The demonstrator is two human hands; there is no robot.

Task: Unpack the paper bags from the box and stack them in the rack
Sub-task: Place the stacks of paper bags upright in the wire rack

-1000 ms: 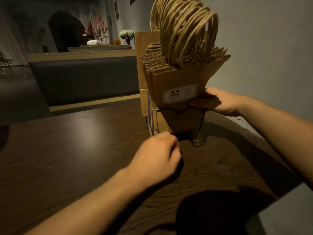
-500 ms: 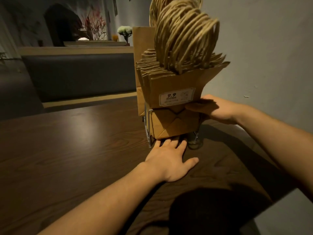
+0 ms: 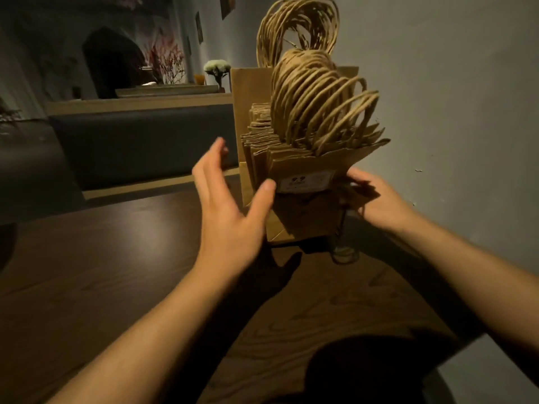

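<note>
The stack of paper bags [image 3: 297, 170] stands upright in the wire rack [image 3: 339, 225] on the table [image 3: 87, 272]. Squaring it likely needs even pressure from both sides. The left hand [image 3: 230, 211] is spread, thumb touching the front bag; the right hand [image 3: 376, 199] grips the stack's far edge.

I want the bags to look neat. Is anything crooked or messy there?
Yes, a little. The stack of paper bags fans out unevenly at the top, and its handles splay to the right. The left hand and right hand flank the stack. Nothing looks torn or spilled.
</note>
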